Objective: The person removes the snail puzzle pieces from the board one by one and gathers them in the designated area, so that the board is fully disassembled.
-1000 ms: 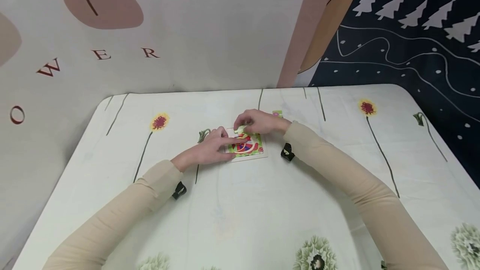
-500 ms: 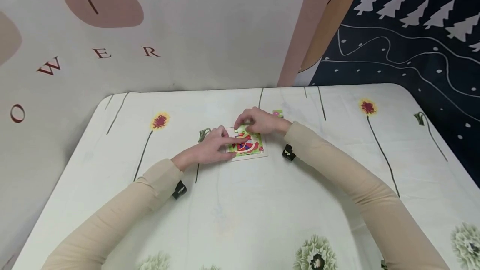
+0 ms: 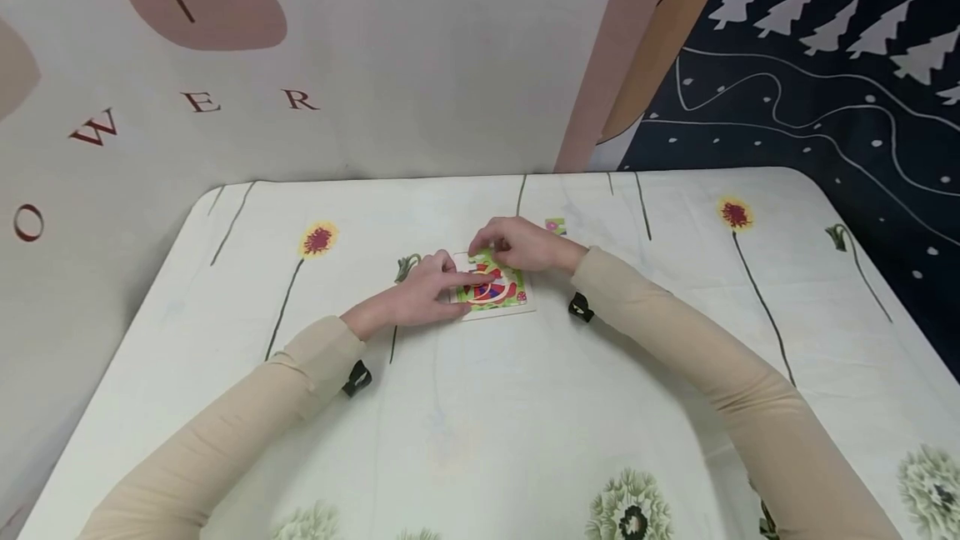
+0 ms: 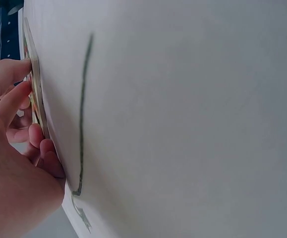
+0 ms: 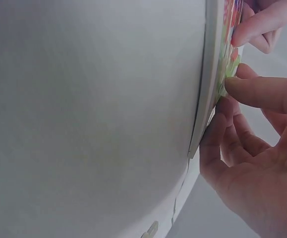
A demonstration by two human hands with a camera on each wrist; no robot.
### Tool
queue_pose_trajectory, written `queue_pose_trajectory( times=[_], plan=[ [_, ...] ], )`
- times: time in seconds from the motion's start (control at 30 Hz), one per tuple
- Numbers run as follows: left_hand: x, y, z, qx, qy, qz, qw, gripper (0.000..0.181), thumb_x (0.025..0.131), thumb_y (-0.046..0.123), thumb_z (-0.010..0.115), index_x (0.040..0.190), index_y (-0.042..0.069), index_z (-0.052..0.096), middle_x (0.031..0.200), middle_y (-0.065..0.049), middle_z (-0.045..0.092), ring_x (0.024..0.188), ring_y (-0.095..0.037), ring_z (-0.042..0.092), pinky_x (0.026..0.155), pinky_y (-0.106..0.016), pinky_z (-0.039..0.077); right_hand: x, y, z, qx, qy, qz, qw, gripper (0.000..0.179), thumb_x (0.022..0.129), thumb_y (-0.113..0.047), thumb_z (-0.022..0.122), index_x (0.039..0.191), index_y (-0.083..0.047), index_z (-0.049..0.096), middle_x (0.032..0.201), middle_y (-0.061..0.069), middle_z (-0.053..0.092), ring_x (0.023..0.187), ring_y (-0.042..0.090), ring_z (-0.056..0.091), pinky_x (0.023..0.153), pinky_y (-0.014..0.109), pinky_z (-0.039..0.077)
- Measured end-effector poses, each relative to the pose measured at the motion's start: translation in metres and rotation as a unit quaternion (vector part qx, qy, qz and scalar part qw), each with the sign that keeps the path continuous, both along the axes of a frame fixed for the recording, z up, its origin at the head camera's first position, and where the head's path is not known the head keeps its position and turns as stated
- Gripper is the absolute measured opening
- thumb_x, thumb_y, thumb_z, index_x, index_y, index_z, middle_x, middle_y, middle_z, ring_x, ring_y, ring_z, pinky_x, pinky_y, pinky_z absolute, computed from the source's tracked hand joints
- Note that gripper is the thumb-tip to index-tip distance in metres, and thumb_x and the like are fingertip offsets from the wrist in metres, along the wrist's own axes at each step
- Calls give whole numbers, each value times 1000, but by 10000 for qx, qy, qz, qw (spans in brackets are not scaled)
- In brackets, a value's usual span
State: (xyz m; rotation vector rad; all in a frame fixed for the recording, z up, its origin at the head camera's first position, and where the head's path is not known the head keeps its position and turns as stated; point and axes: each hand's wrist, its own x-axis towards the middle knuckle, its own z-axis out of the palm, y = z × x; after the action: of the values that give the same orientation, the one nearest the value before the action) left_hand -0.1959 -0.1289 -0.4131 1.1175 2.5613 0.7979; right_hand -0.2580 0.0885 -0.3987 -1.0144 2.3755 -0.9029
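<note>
The left hand (image 3: 429, 294) lies at the left side of a small wooden jigsaw puzzle board (image 3: 530, 309), its index finger stretched straight across the picture and its thumb on the near edge; it presses rather than grips. The right hand (image 3: 525, 244) comes in over the far edge with bent fingers, thumb and index finger closed on a green jigsaw piece (image 5: 233, 67) there, the other fingers curled at the board's rim. The board lies flat between the two hands, its near right corner uncovered, while the left index finger hides part of the red, blue and green picture and the right hand blocks the far right corner. Just beyond the right wrist lies a loose puzzle piece (image 3: 555, 226), green with pink, apart from the board. Black straps (image 3: 357, 377) show under both beige sleeves (image 3: 247, 432). All around spreads a white tablecloth (image 3: 465, 432) printed with flowers, and past it rise a pale hanging (image 3: 435, 65) with lettering and a dark blue cloth (image 3: 795, 132) with white trees
</note>
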Motion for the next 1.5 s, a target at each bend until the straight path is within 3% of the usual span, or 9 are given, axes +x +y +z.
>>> queue_pose_trajectory(
  times=[0.3, 0.6, 0.9, 1.5],
  plan=[
    [-3, 5, 3, -574, 53, -38, 9983, 54, 87, 20, 66, 140, 17, 54, 86, -4, 38, 80, -20, 33, 68, -32, 28, -2, -1, -3, -60, 121, 0, 9999, 34, 84, 13, 57, 110, -7, 66, 105, 10, 57, 90, 22, 54, 82, 33, 45],
    [-1, 18, 11, -1528, 19, 179, 9881, 62, 88, 31, 58, 148, 25, 42, 90, -7, 36, 81, -23, 33, 66, -32, 27, -4, 2, -5, -386, -128, -303, 9987, 30, 87, 11, 56, 106, -10, 67, 106, 7, 60, 94, 22, 55, 84, 36, 44],
    [-4, 19, 11, -1424, -52, 215, 9896, 65, 86, 29, 61, 148, 25, 42, 89, -6, 36, 80, -23, 33, 65, -31, 27, -10, 6, -5, -886, -472, -523, 9936, 34, 88, 13, 46, 101, -8, 68, 108, 5, 63, 100, 21, 54, 91, 37, 41],
    [-5, 17, 14, -1367, -352, 266, 9896, 72, 86, 30, 65, 151, 26, 35, 92, -8, 38, 83, -21, 35, 65, -31, 30, -7, 13, 1, -1171, -654, -840, 9874, 28, 91, 11, 51, 109, -3, 68, 114, 8, 64, 105, 22, 57, 95, 34, 41]
  ],
)
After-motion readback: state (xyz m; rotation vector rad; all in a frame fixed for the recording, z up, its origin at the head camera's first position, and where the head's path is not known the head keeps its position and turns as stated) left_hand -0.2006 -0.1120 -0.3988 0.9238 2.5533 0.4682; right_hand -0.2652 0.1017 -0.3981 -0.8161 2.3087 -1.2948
